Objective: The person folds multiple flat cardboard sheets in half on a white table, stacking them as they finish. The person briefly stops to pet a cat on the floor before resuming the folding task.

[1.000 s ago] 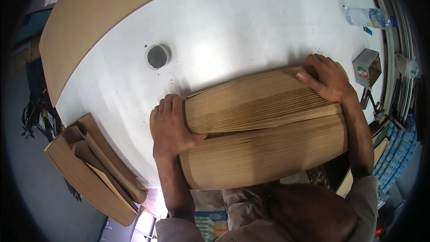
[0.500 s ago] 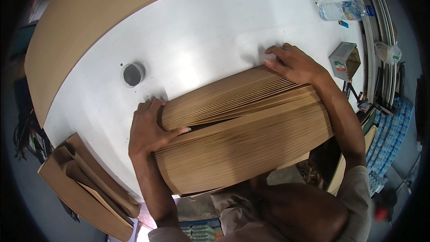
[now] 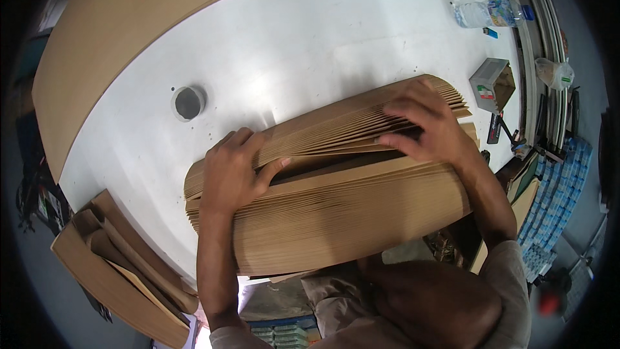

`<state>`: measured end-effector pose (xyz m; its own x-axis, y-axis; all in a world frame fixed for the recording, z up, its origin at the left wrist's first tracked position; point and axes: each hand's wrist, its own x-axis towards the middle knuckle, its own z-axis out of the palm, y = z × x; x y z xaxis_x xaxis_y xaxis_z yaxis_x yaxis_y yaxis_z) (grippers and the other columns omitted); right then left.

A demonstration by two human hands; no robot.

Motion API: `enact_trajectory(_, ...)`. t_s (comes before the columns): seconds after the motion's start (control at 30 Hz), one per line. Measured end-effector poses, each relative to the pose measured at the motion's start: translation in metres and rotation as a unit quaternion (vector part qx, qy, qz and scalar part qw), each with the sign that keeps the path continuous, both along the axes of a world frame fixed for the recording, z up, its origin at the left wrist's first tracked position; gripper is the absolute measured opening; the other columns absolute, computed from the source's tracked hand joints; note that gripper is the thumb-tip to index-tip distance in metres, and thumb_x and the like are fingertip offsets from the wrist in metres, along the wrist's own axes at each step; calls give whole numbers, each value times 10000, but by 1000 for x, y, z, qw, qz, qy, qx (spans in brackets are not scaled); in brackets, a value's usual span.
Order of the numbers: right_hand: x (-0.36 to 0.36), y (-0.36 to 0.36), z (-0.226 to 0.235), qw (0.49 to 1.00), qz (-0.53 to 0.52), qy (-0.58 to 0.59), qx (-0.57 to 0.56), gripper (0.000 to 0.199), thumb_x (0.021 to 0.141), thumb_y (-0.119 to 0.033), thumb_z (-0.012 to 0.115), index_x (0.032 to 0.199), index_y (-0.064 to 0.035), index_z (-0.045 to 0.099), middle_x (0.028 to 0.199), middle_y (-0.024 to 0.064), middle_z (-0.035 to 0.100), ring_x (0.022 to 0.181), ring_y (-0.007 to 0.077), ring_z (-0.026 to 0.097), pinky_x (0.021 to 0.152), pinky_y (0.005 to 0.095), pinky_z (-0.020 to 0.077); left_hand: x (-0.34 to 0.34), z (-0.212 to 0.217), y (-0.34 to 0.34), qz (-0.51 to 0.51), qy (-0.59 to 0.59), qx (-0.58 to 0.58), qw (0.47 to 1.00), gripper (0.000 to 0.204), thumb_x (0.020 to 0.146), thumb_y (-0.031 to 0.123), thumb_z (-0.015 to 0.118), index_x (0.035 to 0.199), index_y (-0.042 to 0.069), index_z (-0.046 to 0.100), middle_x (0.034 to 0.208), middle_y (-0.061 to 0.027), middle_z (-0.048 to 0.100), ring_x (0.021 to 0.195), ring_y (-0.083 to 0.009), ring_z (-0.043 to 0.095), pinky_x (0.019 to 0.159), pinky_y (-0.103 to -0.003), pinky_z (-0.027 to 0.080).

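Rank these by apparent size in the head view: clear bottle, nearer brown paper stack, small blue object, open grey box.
1. Nearer brown paper stack
2. Clear bottle and open grey box, too alike to rank
3. Small blue object

The paper stack [image 3: 349,220] lies across the near side of the table [image 3: 310,45]. The left hand [image 3: 229,168] is on the stack's left part, the right hand [image 3: 429,123] on its right part. On the table beyond the stack's left end is a round ring [image 3: 201,100]; a large sheet [image 3: 90,58] spreads farther beyond, to the stack's left. Folded boards [image 3: 139,284] lie left of the stack. An open box [image 3: 484,81] sits just beyond its right end; well beyond that end lie a water bottle [image 3: 487,13] and a cigarette lighter [image 3: 490,33]. Stacked packets [image 3: 555,200] are right of the stack, and the person's leg [image 3: 433,304] is before it.
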<state>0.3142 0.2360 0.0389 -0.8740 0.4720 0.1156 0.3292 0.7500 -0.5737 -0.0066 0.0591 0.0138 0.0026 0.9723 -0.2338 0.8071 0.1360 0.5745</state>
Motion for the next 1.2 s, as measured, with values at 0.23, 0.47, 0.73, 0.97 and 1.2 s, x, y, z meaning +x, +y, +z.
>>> enact_trajectory(0.23, 6, -25, 14, 995, 47, 32, 88, 347, 750, -259, 906, 945, -60, 699, 972, 102, 601, 937, 297, 618, 845, 464, 495, 4, -3, -3, 13, 6, 32, 999, 438, 871, 455, 810, 1044, 56, 759, 919, -109, 704, 845, -323, 715, 696, -451, 574)
enact_trajectory(0.47, 8, -26, 0, 996, 34, -3, 80, 175, 804, -125, 829, 909, -88, 693, 934, 55, 582, 936, 270, 606, 905, 472, 475, 2, -9, -3, 10, -8, 39, 999, 467, 842, 479, 829, 1040, 63, 750, 927, -110, 698, 843, -329, 694, 691, -450, 564)
enact_trajectory(0.73, 12, -28, -17, 996, -25, 36, 82, 209, 791, -148, 854, 853, -94, 661, 909, 55, 575, 885, 262, 602, 847, 446, 456, 2, -9, -2, 6, -14, 44, 999, 479, 817, 476, 851, 1025, 57, 747, 888, -108, 679, 827, -321, 672, 679, -449, 551)
enact_trajectory(0.97, 9, -9, -31, 988, -148, -5, 48, 318, 757, -227, 904, 802, -107, 613, 857, 43, 586, 858, 266, 581, 810, 427, 421, 0, -10, 1, 4, -34, 37, 999, 481, 803, 442, 874, 1024, 36, 742, 892, -124, 689, 825, -327, 667, 693, -443, 545)
enact_trajectory(1.2, 7, -7, -22, 994, -38, -3, 99, 300, 810, -250, 872, 801, -127, 599, 741, 26, 603, 736, 252, 618, 698, 409, 466, -3, -10, 5, -3, -59, 29, 998, 475, 777, 393, 897, 1042, 31, 741, 910, -133, 700, 836, -334, 669, 714, -436, 550)
